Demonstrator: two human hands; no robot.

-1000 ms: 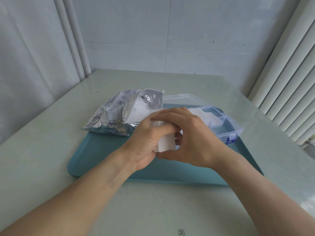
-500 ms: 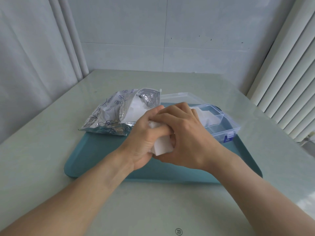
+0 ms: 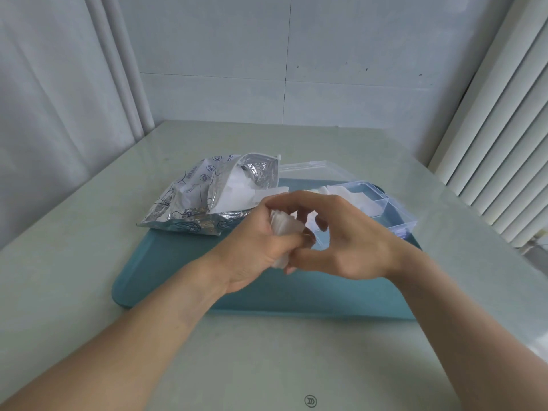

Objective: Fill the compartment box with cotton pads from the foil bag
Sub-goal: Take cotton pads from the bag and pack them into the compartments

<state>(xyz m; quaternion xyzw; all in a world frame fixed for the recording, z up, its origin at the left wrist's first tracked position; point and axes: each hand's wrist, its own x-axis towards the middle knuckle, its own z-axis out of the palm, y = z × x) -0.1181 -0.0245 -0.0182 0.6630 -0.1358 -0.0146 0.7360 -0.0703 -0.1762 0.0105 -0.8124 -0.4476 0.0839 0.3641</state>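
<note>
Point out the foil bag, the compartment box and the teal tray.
foil bag [image 3: 189,200], head view, printed front face.
compartment box [image 3: 410,221], head view, clear right wall.
teal tray [image 3: 166,268], head view, bare left floor.

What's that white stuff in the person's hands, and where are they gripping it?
A small stack of cotton pads, gripped around its middle by the left hand. The right hand hovers beside it with curled fingers, gripping nothing clearly.

left hand [image 3: 255,247] gripping cotton pads [image 3: 286,225], tray [image 3: 166,262]
</note>
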